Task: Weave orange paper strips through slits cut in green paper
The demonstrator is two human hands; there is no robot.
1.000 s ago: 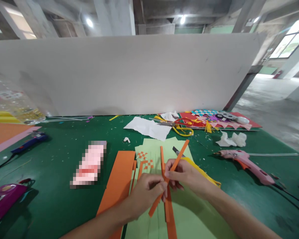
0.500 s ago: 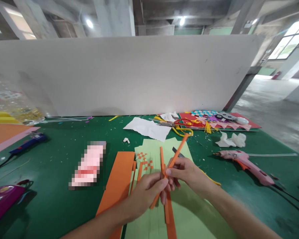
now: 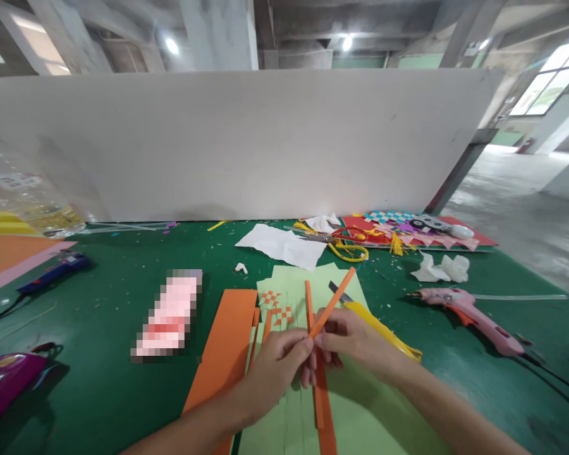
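My left hand point(image 3: 281, 361) is closed, thumb and fingertips pinching the lower end of an orange paper strip point(image 3: 336, 298). My right hand point(image 3: 353, 338) grips the same strip beside it, fingertips almost touching the left ones. The strip slants up to the right; its lower part is hidden by the fingers. Under both hands are light green paper sheets point(image 3: 374, 404). Another orange strip point(image 3: 318, 395) lies on them, and small orange-and-green checkered pieces point(image 3: 281, 315) sit to the left. A yellow utility knife point(image 3: 379, 328) lies partly behind my right hand.
Orange card point(image 3: 227, 341) lies left of the green sheets. A pink glue gun point(image 3: 469, 309) is at right, scissors point(image 3: 322, 237) and white paper point(image 3: 282, 245) behind. A magenta tool point(image 3: 14, 385) and blue tool point(image 3: 57, 273) stand left. A white panel point(image 3: 218, 145) bounds the table's back.
The held strip has slid down and its lower end no longer shows below my left hand. My right hand has shifted slightly, uncovering more of the yellow utility knife.
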